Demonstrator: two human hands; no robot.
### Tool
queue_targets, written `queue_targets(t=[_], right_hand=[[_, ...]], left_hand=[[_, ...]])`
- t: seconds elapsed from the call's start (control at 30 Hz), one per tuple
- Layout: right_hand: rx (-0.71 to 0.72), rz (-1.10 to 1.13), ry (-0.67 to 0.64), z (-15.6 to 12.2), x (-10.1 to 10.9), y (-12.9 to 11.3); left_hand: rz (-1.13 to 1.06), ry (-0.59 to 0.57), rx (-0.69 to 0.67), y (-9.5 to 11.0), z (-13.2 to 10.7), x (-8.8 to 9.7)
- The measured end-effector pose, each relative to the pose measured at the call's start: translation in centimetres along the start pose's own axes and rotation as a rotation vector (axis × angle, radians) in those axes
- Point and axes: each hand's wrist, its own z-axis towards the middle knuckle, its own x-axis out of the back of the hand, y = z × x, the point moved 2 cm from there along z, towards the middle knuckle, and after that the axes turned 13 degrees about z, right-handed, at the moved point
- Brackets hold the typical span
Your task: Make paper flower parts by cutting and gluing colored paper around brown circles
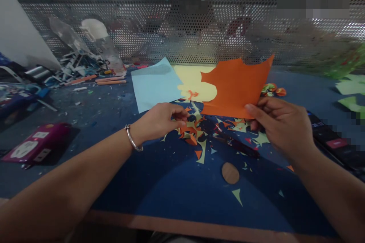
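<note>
My right hand (281, 125) pinches the lower edge of an orange paper sheet (236, 85) with cut-out edges, held tilted above the dark blue mat (176, 186). My left hand (162, 121), a metal bangle on its wrist, rests on the mat with fingers curled over a pile of orange and pale yellow paper scraps (194, 129); what its fingertips pinch is too small to name. Dark scissors (236, 146) lie among the scraps between the hands. A brown oval paper piece (230, 173) lies nearer to me.
Light blue (155, 83) and pale yellow (192, 81) sheets lie behind the scraps. A magenta case (37, 146) sits at left, clutter and a plastic bottle (104, 45) at back left, green paper (350, 91) at right. A perforated metal screen (182, 26) closes the back.
</note>
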Motion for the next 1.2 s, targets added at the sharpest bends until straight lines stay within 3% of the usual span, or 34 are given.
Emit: queue_targets(t=[0.13,0.27,0.37,0.47,0.7,0.87,0.97,1.1,1.2], right_hand=[[-0.051,0.018,-0.086,0.1,-0.4,0.3],[-0.042,0.061,-0.19,-0.1,-1.1,-0.1],[-0.061,0.078,-0.249,-0.3,-1.3,-0.4],[-0.091,0.096,-0.26,-0.5,-1.3,-0.6],[-0.182,0.288,-0.169,-0.1,-0.9,0.2],[-0.245,0.506,-0.035,0.7,-0.4,1.5],[-0.257,0.545,0.029,1.2,-0.2,2.0],[-0.265,0.541,-0.006,1.3,-0.3,2.2],[-0.28,0.505,-0.1,0.9,-0.6,1.9]], left_hand=[[0.072,0.189,0.038,-0.3,-0.1,0.3],[-0.152,0.235,-0.046,0.2,0.6,-0.3],[-0.27,0.174,-0.122,1.2,1.1,-0.8],[-0.354,0.072,-0.103,2.0,1.0,-1.0],[-0.275,-0.121,-0.185,2.9,0.1,-0.7],[-0.042,0.071,-0.116,1.6,0.3,-0.2],[0.02,0.06,-0.058,0.3,0.5,-0.4],[-0.005,0.12,-0.013,0.0,0.4,-0.3],[-0.194,0.167,0.031,0.9,0.1,-0.1]])
